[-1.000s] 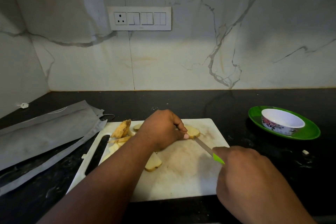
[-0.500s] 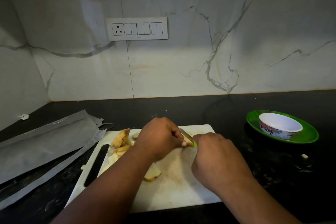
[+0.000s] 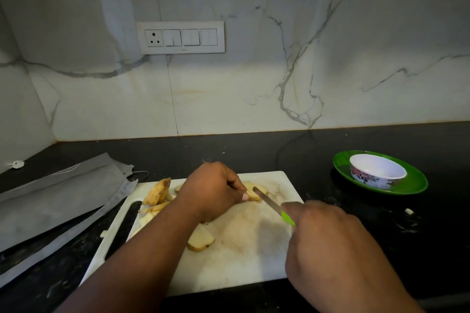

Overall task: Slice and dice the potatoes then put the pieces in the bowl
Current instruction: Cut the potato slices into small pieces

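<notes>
On board (image 3: 249, 256), knife (image 3: 267, 201) (right hand (image 3: 328, 244)) drawn back.

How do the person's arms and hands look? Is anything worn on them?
Both forearms are bare, with no sleeves in view. The left hand and right hand wear no gloves, and no rings, watch or bracelet show. One left fingernail is pale and short.

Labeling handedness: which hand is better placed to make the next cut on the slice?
Right. The right hand grips the knife, blade across the potato slice; the left hand pins that slice on the board.
</notes>
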Available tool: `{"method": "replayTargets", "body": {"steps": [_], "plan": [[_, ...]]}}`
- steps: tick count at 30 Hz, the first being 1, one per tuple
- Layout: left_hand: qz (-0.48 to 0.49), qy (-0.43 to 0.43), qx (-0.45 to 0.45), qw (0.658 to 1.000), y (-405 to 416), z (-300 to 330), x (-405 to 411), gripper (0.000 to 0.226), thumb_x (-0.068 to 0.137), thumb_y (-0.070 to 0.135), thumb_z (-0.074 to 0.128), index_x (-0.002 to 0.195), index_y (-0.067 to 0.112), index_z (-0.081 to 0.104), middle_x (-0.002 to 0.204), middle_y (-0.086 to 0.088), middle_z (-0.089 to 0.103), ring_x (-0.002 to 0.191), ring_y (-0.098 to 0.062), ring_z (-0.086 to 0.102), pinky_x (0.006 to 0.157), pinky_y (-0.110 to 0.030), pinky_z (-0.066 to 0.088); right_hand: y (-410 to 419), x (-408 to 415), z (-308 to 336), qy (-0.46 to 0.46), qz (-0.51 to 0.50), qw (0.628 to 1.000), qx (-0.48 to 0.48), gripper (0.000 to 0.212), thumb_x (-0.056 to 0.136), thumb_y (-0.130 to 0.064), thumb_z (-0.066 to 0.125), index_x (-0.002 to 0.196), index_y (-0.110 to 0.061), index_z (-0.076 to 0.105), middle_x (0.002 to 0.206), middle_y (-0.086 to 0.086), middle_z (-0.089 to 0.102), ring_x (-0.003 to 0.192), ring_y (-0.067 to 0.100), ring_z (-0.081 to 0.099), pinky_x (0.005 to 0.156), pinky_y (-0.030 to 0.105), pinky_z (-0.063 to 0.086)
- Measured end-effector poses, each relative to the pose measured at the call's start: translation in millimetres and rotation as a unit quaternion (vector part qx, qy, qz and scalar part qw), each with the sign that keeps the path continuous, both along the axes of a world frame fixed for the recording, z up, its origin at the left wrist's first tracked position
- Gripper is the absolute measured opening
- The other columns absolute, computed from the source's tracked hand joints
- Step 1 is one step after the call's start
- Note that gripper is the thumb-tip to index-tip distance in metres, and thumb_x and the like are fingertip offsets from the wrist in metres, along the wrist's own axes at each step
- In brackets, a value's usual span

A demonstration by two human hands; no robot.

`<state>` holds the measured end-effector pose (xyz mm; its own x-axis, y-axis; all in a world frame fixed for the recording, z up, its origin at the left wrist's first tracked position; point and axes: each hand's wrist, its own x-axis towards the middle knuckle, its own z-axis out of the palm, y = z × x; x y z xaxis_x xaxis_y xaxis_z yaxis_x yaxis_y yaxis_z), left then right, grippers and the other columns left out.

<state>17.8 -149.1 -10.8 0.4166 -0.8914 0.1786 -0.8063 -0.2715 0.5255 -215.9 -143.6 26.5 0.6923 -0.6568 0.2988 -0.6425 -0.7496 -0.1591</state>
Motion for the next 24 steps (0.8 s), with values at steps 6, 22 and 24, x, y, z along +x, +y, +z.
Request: {"method": "replayTargets", "body": {"steps": [6,22,24], "plan": [[0.003,-0.003,-0.012,1.000,-0.3,-3.8,1.7,0.004,0.086,0.037,0.084,0.084,0.040,0.082,0.081,0.027,0.074,0.079,0.007,0.068,0.084,-0.031,0.061,-20.6,36.7,-3.6,-0.039,-0.001,0.999,-0.006,0.031,0.087,-0.020,0.053,0.115,-0.028,0.061,0.102,-0.006,0.058,0.080,0.014,0.053,0.068,0.022,0.045],[0.020,0.018,-0.012,1.000,-4.0,-2.9,1.8,0.004,0.084,0.041,0.085,0.086,0.040,0.082,0.090,0.025,0.075,0.088,0.003,0.066,0.091,-0.032,0.059,2.4,-1.4,-4.9,0.021,0.004,0.999,0.035,0.047,0.087,-0.026,0.051,0.134,-0.031,0.049,0.121,-0.010,0.054,0.113,0.014,0.057,0.088,0.024,0.047],[0.021,0.003,-0.008,1.000,-3.5,-1.7,0.9,0.004,0.084,0.042,0.085,0.086,0.040,0.082,0.087,0.025,0.075,0.086,0.003,0.066,0.090,-0.032,0.059,2.4,-2.6,2.0,0.002,-0.002,1.000,0.019,0.046,0.087,-0.027,0.050,0.133,-0.031,0.049,0.120,-0.009,0.054,0.111,0.015,0.058,0.081,0.023,0.044]]}}
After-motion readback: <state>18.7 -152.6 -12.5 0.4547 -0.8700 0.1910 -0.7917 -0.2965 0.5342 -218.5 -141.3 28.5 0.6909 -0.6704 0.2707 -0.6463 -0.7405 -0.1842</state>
